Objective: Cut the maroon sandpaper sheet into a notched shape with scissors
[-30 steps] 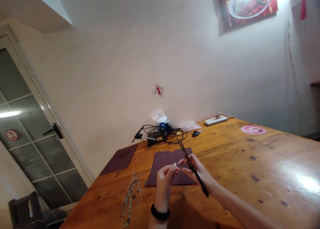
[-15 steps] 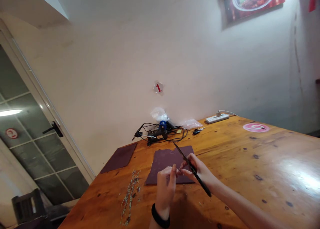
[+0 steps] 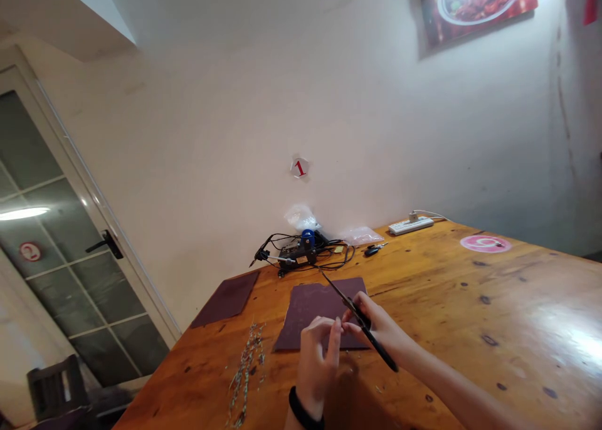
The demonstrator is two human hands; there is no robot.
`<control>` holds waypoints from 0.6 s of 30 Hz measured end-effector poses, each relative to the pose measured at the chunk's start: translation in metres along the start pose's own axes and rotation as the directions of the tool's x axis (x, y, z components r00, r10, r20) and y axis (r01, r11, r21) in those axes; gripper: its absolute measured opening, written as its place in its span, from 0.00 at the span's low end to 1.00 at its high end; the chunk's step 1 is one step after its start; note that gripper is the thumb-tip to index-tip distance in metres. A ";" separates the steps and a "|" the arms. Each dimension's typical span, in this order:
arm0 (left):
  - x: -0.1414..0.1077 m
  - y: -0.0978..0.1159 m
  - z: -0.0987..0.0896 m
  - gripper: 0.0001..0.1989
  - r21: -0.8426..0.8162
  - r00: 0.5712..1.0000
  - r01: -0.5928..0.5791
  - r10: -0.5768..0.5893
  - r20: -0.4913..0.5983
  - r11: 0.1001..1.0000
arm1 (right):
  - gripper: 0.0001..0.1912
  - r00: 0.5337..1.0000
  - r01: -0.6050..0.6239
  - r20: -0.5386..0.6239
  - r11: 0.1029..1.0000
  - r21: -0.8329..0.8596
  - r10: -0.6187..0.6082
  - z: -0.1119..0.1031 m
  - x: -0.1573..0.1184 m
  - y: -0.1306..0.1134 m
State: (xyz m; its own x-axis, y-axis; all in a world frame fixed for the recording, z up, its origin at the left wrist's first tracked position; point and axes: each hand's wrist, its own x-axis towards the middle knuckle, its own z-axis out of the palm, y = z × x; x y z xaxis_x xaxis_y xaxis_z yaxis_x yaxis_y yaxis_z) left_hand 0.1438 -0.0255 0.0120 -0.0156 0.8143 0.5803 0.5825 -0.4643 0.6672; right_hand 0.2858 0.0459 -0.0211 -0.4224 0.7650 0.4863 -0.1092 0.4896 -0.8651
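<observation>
My left hand (image 3: 320, 348), with a black band at the wrist, is closed, its thumb and fingertips meeting near the other hand's fingertips; whatever lies between them is too small to make out. A long dark tool with a thin pointed end (image 3: 360, 317) slants across my right hand (image 3: 371, 323), which is closed around it. Both hands are over the near edge of a dark purple mat (image 3: 305, 304). To their left, a pile of small wire-like pieces (image 3: 245, 367) is spread on the wooden table (image 3: 197, 380).
A second purple mat (image 3: 228, 298) lies at the left table edge. Behind are a black device with cables (image 3: 296, 252), clear plastic bags (image 3: 361, 235), keys (image 3: 374, 249) and a white power strip (image 3: 411, 226). A round pink sticker (image 3: 484, 244) is at the right.
The view has shifted slightly. My left hand has moved a little to the right, closer to my right hand, which keeps hold of the dark tool.
</observation>
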 end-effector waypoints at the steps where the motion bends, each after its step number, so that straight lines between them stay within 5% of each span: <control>1: 0.000 0.000 0.000 0.17 0.004 1.000 0.007 -0.007 0.010 1.000 | 0.13 1.000 0.003 -0.007 1.000 0.010 -0.003 0.000 0.000 0.001; 10: -0.001 -0.004 0.003 0.18 -0.016 0.993 0.016 -0.015 0.113 1.000 | 0.15 0.996 -0.020 -0.087 0.993 0.118 0.031 -0.003 0.008 0.023; 18: 0.011 -0.014 0.019 0.22 -0.027 0.996 0.066 -0.064 0.062 0.997 | 0.23 0.973 -0.098 -0.185 0.974 0.204 0.136 0.001 0.014 0.022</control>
State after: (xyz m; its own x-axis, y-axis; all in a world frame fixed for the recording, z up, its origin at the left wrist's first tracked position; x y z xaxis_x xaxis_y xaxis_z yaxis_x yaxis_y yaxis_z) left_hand 0.1506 -0.0033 -0.0003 -0.0023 0.8623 0.5065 0.5580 -0.4192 0.7162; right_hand 0.2764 0.0668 -0.0335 -0.2595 0.8886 0.3781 -0.2488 0.3168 -0.9153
